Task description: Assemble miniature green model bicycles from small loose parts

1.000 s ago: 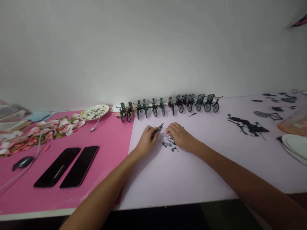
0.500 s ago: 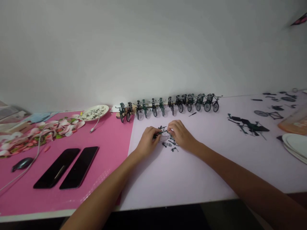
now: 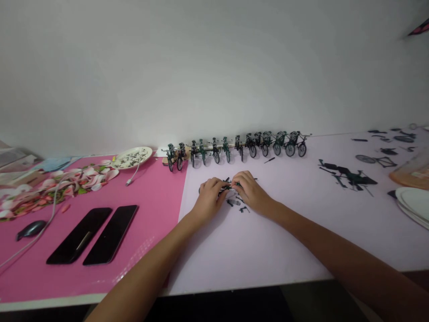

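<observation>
My left hand (image 3: 210,199) is closed in a pinch on a miniature bicycle part (image 3: 226,188), dark and thin, partly hidden by the fingers. Its fingertips meet those of my right hand (image 3: 250,192), which pinches the same small piece from the other side. Just below the hands, on the white surface, lie a small grey-and-black oval part (image 3: 235,202) and a little dark crank-like part (image 3: 244,209). Behind the hands, a row of miniature bicycles (image 3: 228,152) stands upright along the wall.
A small screwdriver (image 3: 269,159) lies before the row. More dark bicycle parts (image 3: 348,174) spread to the right, near white plates (image 3: 414,201). On the pink left side are two phones (image 3: 110,235), a mouse (image 3: 31,229), a plate of small bits (image 3: 130,165) and artificial petals (image 3: 50,190).
My right hand has shifted slightly left and down, and the fingertips of both hands have come together. A dark part's edge now shows left of my left hand.
</observation>
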A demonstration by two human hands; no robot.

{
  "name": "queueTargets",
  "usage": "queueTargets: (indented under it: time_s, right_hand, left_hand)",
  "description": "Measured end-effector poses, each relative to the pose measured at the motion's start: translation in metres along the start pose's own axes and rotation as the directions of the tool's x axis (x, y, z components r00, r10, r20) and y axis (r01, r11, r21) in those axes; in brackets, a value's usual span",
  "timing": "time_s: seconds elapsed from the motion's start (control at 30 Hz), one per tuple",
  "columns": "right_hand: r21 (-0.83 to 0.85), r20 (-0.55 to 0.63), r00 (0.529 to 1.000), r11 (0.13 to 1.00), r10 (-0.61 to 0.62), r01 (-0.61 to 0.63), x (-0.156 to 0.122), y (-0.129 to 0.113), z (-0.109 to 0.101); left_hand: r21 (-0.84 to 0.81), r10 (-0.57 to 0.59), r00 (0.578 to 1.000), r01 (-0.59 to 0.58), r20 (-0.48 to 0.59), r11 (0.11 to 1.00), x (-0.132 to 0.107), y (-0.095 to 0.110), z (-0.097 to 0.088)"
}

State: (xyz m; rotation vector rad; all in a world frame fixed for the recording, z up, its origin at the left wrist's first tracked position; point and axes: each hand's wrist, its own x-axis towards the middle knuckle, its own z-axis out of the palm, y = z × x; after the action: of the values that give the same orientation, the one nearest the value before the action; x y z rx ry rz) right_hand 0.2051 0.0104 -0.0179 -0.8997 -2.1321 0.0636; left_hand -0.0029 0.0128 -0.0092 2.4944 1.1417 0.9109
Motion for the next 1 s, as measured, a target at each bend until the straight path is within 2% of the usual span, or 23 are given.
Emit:
queueTargets:
  time_s: [0.37,0.73,1.0]
  right_hand:
    - [0.044,-0.009,0.998,0.997,0.069,-0.068,-0.001,0.000,0.003]
    - [0.107,-0.025,0.995,0.990,0.091,-0.088,0.000,-0.003,0.003]
    - [0.111,-0.012,0.993,0.987,0.119,-0.117,-0.001,0.000,0.004]
  left_hand:
    - [-0.112,-0.027,0.998,0.021,-0.053,0.993,0.001,-0.002,0.005]
    - [-0.271,-0.108,0.990,0.079,-0.095,0.959,0.002,-0.001,0.007]
    - [-0.438,-0.235,0.968,0.173,-0.091,0.882,0.001,0.001,0.010]
